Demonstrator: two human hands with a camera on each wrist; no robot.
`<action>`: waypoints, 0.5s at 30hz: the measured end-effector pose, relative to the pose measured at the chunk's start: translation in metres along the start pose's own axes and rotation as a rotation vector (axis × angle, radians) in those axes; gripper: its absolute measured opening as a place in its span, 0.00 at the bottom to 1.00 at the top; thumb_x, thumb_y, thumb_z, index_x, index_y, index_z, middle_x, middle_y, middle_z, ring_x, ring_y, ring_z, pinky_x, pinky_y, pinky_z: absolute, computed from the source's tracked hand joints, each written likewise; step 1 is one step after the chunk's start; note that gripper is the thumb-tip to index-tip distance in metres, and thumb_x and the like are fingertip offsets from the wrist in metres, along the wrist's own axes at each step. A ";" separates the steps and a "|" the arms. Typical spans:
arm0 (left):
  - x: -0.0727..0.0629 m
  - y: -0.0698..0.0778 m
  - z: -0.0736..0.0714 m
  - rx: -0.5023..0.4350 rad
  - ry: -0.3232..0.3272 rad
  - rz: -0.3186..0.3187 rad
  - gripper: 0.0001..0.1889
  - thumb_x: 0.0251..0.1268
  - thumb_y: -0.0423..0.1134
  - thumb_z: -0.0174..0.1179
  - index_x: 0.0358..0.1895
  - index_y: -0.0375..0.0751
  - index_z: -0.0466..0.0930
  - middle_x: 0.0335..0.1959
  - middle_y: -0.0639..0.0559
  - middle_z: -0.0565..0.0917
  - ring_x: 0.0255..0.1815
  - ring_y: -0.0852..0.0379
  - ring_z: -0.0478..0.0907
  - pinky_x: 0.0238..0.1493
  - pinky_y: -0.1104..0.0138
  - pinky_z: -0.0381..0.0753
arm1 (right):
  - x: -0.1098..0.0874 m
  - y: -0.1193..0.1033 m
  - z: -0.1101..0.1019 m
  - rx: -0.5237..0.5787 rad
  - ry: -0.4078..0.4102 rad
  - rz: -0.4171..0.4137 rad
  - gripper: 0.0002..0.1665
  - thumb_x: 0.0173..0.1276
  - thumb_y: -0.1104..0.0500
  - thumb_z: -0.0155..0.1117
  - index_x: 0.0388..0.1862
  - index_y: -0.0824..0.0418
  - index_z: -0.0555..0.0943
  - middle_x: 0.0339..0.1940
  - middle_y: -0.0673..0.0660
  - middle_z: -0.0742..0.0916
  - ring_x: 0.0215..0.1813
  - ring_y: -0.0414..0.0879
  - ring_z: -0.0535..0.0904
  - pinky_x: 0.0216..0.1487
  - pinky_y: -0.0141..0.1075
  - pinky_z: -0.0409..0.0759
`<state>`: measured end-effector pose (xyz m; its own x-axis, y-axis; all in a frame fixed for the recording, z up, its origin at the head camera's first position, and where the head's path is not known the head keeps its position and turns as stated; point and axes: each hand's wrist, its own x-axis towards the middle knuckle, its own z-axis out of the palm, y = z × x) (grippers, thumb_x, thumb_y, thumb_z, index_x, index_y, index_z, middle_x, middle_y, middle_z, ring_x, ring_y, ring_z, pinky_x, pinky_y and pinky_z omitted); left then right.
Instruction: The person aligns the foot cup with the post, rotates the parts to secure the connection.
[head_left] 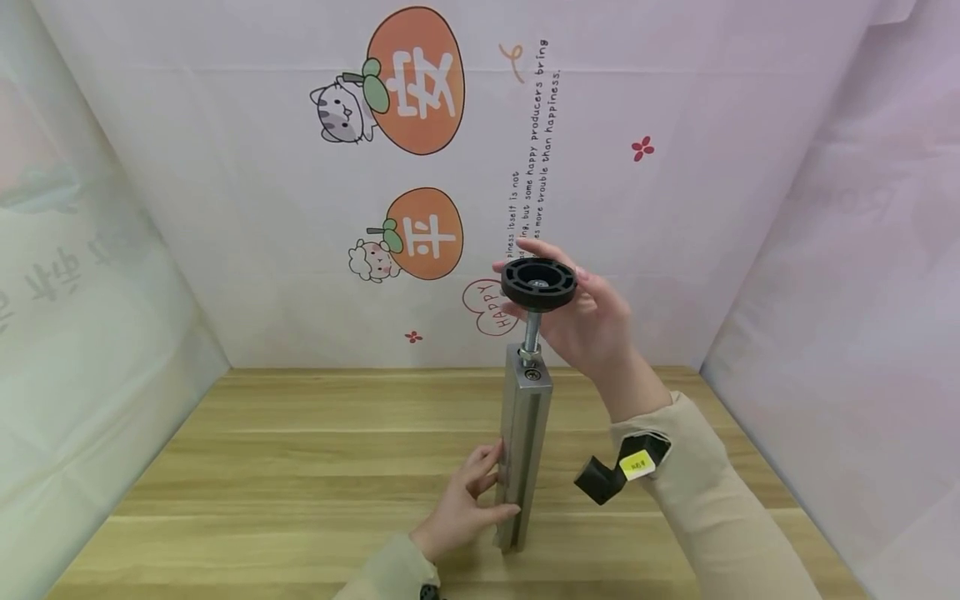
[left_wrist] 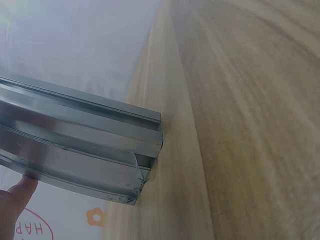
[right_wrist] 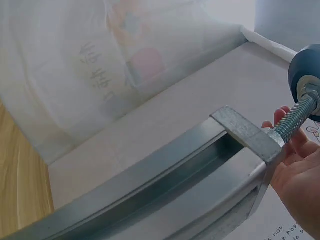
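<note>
A silver aluminium profile (head_left: 522,450) with slotted sides stands upright on the wooden table, leaning slightly. My left hand (head_left: 465,507) grips its lower part, thumb across the near face. In the left wrist view, the profile's lower end (left_wrist: 145,165) is right at the table surface. From the top end plate (right_wrist: 247,132) a threaded rod (right_wrist: 295,119) with a nut (head_left: 529,357) sticks up. It carries a round black levelling foot (head_left: 538,298), base facing up. My right hand (head_left: 588,325) holds this foot by its rim, the fingers partly hidden behind it.
The wooden table (head_left: 322,467) spreads out around the profile. White printed cloth (head_left: 255,208) hangs behind it and on both sides. A black wrist camera mount (head_left: 600,479) with a yellow label sits on the right sleeve, close beside the profile.
</note>
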<state>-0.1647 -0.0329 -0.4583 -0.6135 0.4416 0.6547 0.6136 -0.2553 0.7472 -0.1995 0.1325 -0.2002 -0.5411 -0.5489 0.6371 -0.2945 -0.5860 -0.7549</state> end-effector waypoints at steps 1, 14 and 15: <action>0.000 0.000 0.000 0.005 -0.002 0.006 0.46 0.54 0.21 0.63 0.74 0.44 0.47 0.63 0.50 0.63 0.63 0.63 0.65 0.60 0.65 0.77 | 0.000 0.000 0.000 0.015 -0.006 0.010 0.24 0.68 0.46 0.45 0.61 0.49 0.72 0.58 0.54 0.76 0.57 0.46 0.70 0.61 0.40 0.70; 0.002 0.003 0.000 0.004 0.007 -0.051 0.45 0.55 0.23 0.63 0.74 0.45 0.48 0.61 0.39 0.64 0.63 0.61 0.66 0.60 0.62 0.77 | 0.002 0.006 -0.004 0.121 0.003 0.009 0.23 0.64 0.47 0.52 0.57 0.52 0.75 0.57 0.54 0.79 0.57 0.45 0.71 0.60 0.37 0.73; 0.001 0.003 0.000 0.004 0.007 -0.048 0.45 0.55 0.22 0.63 0.74 0.44 0.48 0.61 0.39 0.64 0.63 0.61 0.66 0.60 0.62 0.77 | 0.002 0.006 -0.004 0.122 0.001 0.007 0.23 0.64 0.47 0.52 0.57 0.51 0.75 0.57 0.54 0.79 0.56 0.45 0.71 0.60 0.37 0.73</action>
<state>-0.1639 -0.0329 -0.4554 -0.6456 0.4469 0.6192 0.5856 -0.2307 0.7771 -0.2055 0.1297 -0.2040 -0.5434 -0.5527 0.6318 -0.1924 -0.6507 -0.7346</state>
